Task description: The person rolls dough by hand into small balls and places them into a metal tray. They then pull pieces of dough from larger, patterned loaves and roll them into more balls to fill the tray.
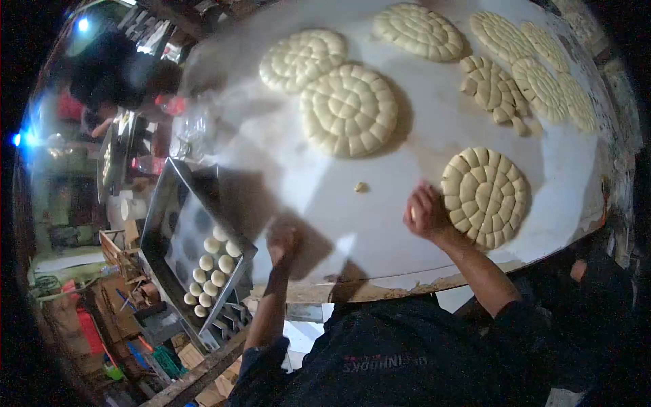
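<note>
My right hand is curled closed at the left edge of a round slab of cut dough; a bit of pale dough shows at its fingers. My left hand, blurred and in shadow, is closed over the table near the tray; what it holds, if anything, is hidden. A small scrap of dough lies between and beyond the hands. To the left, a metal tray holds several round dough balls in its nearer right part.
Two overlapping cut dough rounds lie farther back on the white table. More rounds and a broken one are at the back right. Plastic bottles stand beyond the tray. A person in dark clothing is at the upper left.
</note>
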A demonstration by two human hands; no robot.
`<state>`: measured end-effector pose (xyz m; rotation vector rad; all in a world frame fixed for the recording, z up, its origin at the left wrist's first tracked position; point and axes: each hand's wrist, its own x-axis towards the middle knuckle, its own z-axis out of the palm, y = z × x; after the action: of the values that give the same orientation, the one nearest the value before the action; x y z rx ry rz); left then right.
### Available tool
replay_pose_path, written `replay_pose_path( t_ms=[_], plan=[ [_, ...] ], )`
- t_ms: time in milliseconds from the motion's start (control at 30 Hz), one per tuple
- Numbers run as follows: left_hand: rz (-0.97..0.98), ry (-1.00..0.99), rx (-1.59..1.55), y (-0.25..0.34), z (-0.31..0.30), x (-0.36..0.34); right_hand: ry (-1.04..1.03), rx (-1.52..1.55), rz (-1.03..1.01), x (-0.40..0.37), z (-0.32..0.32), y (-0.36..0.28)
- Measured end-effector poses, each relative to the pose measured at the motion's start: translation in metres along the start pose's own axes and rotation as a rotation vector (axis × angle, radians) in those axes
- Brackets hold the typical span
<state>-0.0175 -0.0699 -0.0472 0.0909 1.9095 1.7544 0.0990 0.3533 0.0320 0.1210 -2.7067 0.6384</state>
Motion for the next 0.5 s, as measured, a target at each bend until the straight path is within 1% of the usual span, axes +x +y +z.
replay_pose_path(
  t_ms=[33,67,100,133,167,200,233,267,300,333,367,433,500],
  plan=[
    [0.143,0.095,0.247,0.031,0.013,0.013,0.096,-0.051,0.016,0.026,-0.003,-0.007],
    [0.284,0.19,0.493,0.065,0.03,0.033,0.18,-0.075,0.049,0.043,0.012,-0.01],
    [0.418,0.288,0.738,0.082,0.039,0.054,0.26,-0.097,0.079,0.053,0.03,-0.015],
    [0.484,0.29,0.874,0.081,0.041,0.084,0.244,-0.097,0.068,0.055,0.044,-0.025],
    [0.543,0.294,1.012,0.069,0.039,0.099,0.245,-0.038,0.243,0.054,0.058,-0.037],
    [0.503,0.237,0.435,0.011,0.048,0.104,0.249,0.021,0.409,0.059,0.067,-0.05],
    [0.455,0.178,-0.138,-0.039,0.062,0.105,0.233,0.028,0.378,0.057,0.069,-0.065],
    [0.366,0.11,-0.02,0.022,0.087,0.068,0.165,0.064,0.343,0.041,0.066,-0.082],
    [0.455,0.129,0.359,0.059,0.095,0.028,0.098,0.1,0.309,0.024,0.064,-0.097],
    [0.672,0.205,0.73,0.071,0.098,-0.004,0.092,0.069,0.253,0.008,0.062,-0.102],
    [0.837,0.273,0.936,0.08,0.092,-0.03,0.09,0.034,0.199,-0.006,0.058,-0.099],
    [0.633,-0.081,0.828,0.047,0.047,-0.078,-0.008,0.087,0.292,-0.011,0.027,-0.096],
    [-0.174,-0.433,0.648,0.143,0.006,-0.099,-0.386,0.204,0.753,-0.004,0.0,-0.078]
  ],
)
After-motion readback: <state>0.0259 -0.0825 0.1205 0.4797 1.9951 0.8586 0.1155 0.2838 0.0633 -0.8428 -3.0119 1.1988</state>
